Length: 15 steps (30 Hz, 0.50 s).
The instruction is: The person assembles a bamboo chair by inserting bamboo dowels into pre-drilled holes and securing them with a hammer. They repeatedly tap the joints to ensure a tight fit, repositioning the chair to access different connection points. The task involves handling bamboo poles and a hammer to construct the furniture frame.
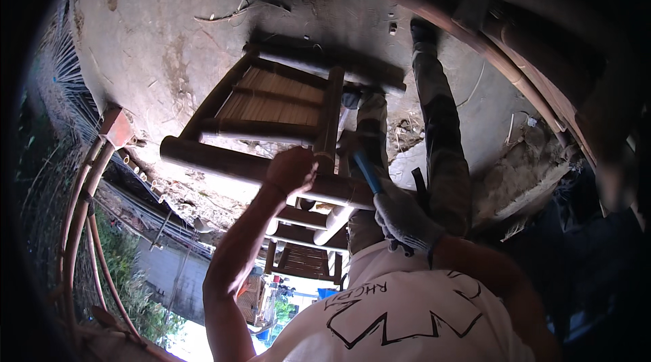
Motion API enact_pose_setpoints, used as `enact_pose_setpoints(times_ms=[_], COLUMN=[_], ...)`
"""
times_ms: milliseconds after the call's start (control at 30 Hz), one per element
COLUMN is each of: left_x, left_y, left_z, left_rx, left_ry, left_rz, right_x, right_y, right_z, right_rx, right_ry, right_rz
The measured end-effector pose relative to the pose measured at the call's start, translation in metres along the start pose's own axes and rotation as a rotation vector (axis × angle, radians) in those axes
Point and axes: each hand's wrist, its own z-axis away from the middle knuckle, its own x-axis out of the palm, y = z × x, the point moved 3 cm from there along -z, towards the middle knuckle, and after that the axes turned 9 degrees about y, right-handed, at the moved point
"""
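Note:
My left hand [291,169], bare, is closed in a fist-like pinch against the thick front pole [217,159] of a dark bamboo frame. It is near the joint with an upright pole [331,114]; whatever its fingers hold is hidden. A grey glove covers my right hand [401,216], which is wrapped round the blue handle of a hammer [367,171]. The dark hammer head is raised beside the upright pole, a little right of my left hand. Thin slats form a panel [274,106] inside the frame, and lighter rungs [333,225] show beneath the front pole.
My legs [441,131] stand right of the frame on a stained concrete floor [156,36]. Long bamboo poles [434,6] curve along the upper right. More bent poles [76,226] stand at the left, near a bundle of thin strips [64,70]. Rubble lies around the frame.

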Motion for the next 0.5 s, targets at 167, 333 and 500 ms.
enact_pose_setpoints(times_ms=[167, 333, 500], left_x=[0.002, 0.005, 0.014], left_y=[0.005, -0.019, -0.021], left_z=[0.007, 0.000, -0.004], left_rx=[-0.169, -0.002, 0.010], left_ry=[0.183, 0.093, 0.000], left_rz=[0.182, 0.223, 0.127], right_x=[-0.024, -0.027, -0.012], right_y=[-0.017, -0.009, -0.010], right_z=[0.000, -0.011, 0.003], right_rx=[-0.043, -0.001, 0.011], right_ry=[0.167, 0.053, -0.031], right_rz=[-0.188, -0.146, -0.088])
